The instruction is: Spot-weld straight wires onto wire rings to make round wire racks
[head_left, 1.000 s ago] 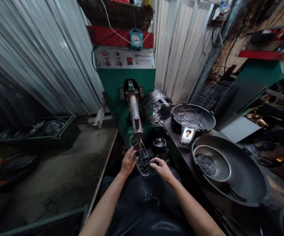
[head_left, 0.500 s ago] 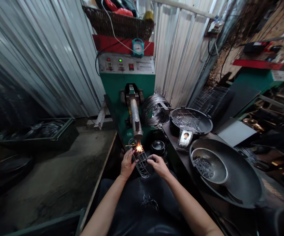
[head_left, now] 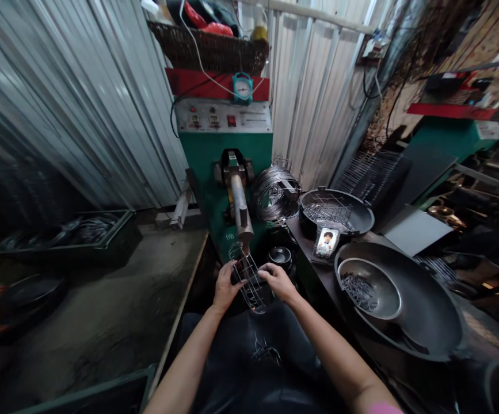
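My left hand [head_left: 225, 287] grips the left side of a wire rack [head_left: 249, 280] with rounded ends, fingers closed on its wires. On the right side, my right hand [head_left: 277, 280] pinches the same rack, thumb and finger together. The rack lies tilted under the electrode tip [head_left: 246, 247] of a green spot welder [head_left: 208, 164]; whether the tip touches the wire I cannot make out. A small red glow shows near the rack's lower end. Short bent wire pieces [head_left: 266, 351] lie on the dark apron [head_left: 240, 379] over my lap.
At right stand a large pan [head_left: 439, 322] and a metal bowl [head_left: 391, 310] of wire pieces. Behind them are another pan [head_left: 364, 221] with wire grids and a lit phone [head_left: 327, 241]. A wire coil [head_left: 275, 192] hangs beside the welder. A green crate [head_left: 115, 241] stands left.
The bright sparks at the electrode tip are gone, and the green panel light has gone out. Both hands keep their hold on the rack; the view has shifted slightly.
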Tool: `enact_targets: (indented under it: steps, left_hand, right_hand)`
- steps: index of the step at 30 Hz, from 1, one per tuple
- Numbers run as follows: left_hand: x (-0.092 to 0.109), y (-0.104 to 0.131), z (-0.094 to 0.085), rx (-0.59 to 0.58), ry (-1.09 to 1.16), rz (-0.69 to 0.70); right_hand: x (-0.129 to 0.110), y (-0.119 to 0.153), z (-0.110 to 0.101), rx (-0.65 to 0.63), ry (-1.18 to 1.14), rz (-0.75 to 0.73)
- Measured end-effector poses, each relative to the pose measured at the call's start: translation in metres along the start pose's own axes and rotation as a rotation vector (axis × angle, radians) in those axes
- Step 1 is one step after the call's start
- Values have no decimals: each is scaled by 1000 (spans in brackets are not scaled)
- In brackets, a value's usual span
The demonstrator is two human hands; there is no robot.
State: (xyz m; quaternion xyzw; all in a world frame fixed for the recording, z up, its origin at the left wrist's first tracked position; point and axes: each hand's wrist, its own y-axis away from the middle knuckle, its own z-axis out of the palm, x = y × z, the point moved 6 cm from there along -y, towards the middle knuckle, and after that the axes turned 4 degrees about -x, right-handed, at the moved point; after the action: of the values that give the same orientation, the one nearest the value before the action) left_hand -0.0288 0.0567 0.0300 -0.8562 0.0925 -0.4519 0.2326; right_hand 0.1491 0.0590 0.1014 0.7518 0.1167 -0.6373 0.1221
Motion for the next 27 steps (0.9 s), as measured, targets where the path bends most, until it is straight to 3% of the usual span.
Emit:
enact_targets:
  steps: [11,21,27]
  left_hand:
    - [-26,-10,6,19,75,-113]
    - [-29,-9,6,-8,97,-141]
    - [-33,-11,8,24,234,-232]
  right_hand:
    - [-12,-39,1,20,58,31]
    - [16,-2,-10,-129,-36,98]
    - [6,-20,-6,-78,-16,33]
